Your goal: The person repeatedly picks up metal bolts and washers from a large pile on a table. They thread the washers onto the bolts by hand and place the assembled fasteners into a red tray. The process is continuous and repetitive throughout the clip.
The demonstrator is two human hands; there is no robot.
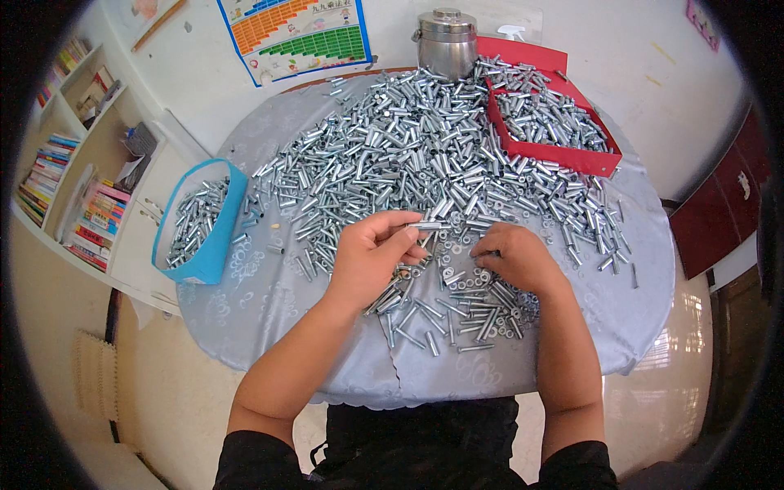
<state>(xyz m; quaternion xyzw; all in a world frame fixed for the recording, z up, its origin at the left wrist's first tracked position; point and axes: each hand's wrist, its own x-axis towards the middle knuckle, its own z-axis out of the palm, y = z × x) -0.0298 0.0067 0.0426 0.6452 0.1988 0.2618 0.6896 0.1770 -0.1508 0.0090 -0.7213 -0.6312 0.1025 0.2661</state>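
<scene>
My left hand (pixel 377 255) is closed, pinching a shiny metal sleeve bolt (pixel 430 226) between thumb and forefinger; the bolt lies nearly level and points to the right. To its right, my right hand (pixel 516 255) is bent down over small washers and nuts (pixel 465 279), with its fingertips drawn together. Whatever those fingertips hold, if anything, is too small to make out. Between my forearms, loose bolts (pixel 433 314) lie scattered near the table's front edge. Just beyond both hands spreads a big heap of metal sleeves and bolts (pixel 400 155).
A blue fabric bin (pixel 222 233) with metal sleeves stands at the left. At the back right, a red box (pixel 563 157) holds more bolts, beside a steel pot (pixel 447 49). A pale cloth covers the round table (pixel 269 331). Left of it stands a bookshelf (pixel 69 175).
</scene>
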